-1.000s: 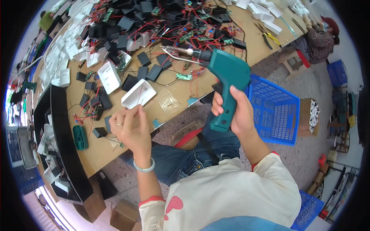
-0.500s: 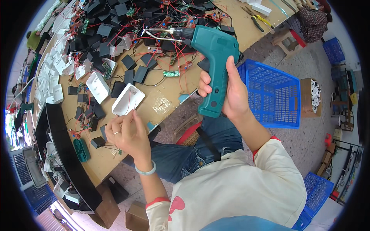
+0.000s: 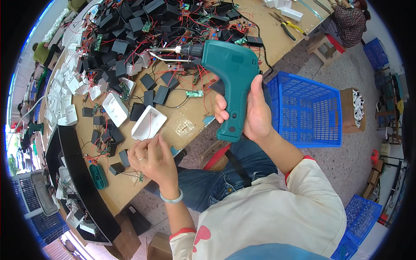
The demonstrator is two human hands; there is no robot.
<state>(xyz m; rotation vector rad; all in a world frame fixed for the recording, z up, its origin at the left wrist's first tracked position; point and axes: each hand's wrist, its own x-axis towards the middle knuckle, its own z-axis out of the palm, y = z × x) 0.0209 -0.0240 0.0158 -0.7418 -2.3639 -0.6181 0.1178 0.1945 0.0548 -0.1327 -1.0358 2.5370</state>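
My right hand (image 3: 258,113) grips the handle of a green soldering gun (image 3: 234,71). Its metal tip and curved feed tube point left, above the pile's near edge. Near the table's front edge my left hand (image 3: 155,161) is closed in a pinch. A thin red wire (image 3: 150,125) runs down to those fingertips from inside a white plastic casing (image 3: 148,123), which lies just beyond them. What else the fingers hold is hidden. Black boxes (image 3: 117,168) with leads lie left of that hand, and a small green circuit board (image 3: 194,93) lies beyond the casing.
A large heap of black boxes (image 3: 130,24), boards and red wires covers the far table. White casings (image 3: 65,86) are piled at the left, near a green tray (image 3: 99,177) and a curved black panel (image 3: 82,173). Yellow-handled pliers (image 3: 294,27) lie far right. A blue crate (image 3: 307,110) stands right.
The soldering gun has moved left and a little nearer to me, its tip still pointing left. The view has shifted slightly. My left hand keeps its pinch beside the white casing.
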